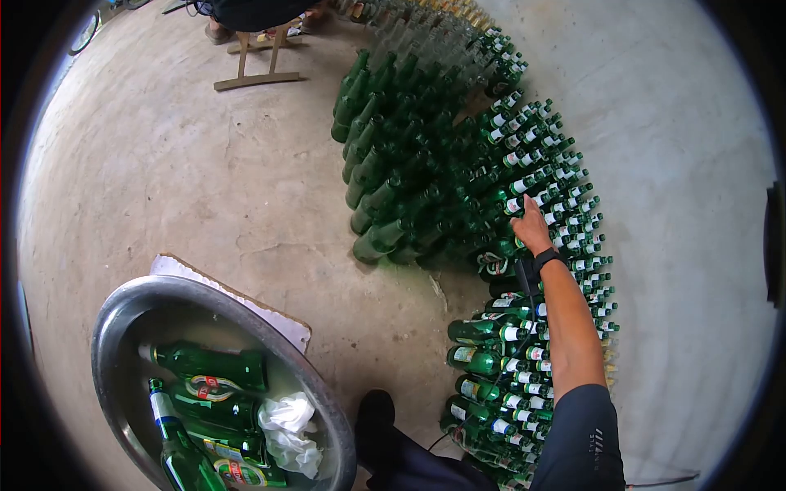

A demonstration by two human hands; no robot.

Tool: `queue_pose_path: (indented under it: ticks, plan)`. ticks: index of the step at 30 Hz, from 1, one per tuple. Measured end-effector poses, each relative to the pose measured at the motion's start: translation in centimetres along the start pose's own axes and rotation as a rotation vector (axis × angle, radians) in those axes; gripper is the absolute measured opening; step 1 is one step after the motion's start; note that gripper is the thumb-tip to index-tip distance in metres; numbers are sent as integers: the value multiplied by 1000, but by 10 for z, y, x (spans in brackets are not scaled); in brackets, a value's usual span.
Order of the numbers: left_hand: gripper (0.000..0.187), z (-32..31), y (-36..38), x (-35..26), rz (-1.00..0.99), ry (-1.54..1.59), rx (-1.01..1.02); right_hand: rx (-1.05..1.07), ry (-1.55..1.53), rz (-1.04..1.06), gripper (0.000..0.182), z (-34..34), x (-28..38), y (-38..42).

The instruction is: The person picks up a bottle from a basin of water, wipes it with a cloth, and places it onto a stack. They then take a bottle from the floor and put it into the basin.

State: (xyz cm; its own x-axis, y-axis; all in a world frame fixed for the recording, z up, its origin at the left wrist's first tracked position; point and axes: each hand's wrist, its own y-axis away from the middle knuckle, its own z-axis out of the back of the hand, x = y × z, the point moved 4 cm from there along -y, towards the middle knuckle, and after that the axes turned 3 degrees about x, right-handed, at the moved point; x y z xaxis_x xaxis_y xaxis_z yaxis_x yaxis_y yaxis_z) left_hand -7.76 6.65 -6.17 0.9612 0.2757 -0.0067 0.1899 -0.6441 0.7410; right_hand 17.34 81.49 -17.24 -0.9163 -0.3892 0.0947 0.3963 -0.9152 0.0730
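Observation:
My right hand (pixel 534 227), a dark band at its wrist, reaches out over a crowd of green glass bottles. Its thumb and forefinger close around the neck of a green bottle (pixel 514 206) with a white neck label; the other fingers are partly hidden. Labelled bottles (pixel 536 176) stand tightly packed beside it, while bottles without labels (pixel 381 241) fill the side to its left. My left hand is out of the picture. At the lower left, a metal basin (pixel 307 372) holds several green bottles (pixel 214 367) and a crumpled white cloth (pixel 291 434) in water.
A pale board (pixel 282 323) sticks out from under the basin. Clear glass bottles (pixel 438 41) stand at the far end of the group. A person sits by a wooden stool (pixel 260 79) at the top. My dark shoe (pixel 377 407) is between basin and bottles.

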Motion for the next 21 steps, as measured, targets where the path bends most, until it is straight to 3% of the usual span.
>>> queue_pose_path:
  ticks: [2,5,9,14,17,20,21]
  plan:
    - [78,2,0,-4,-64,-295,34,-17,20,42,70,-1,3,3]
    - [80,-29,-3,1,-93,-403,1,-86,166,82,62,-7,4,3]
    - [81,-23,-9,-1,-73,-424,85,-102,231,111,55,0,25,14]
    - [81,6,-2,-3,-87,-217,-71,-110,280,64,24,-3,31,19]
    - [81,-7,-5,-1,-40,-135,-77,-99,277,95,15,-15,31,25]
    - [79,92,17,-25,-153,-304,-208,-90,293,113,15,-12,39,32]
    - [79,70,12,-19,-151,-303,-207,-90,295,113,15,-12,39,33]
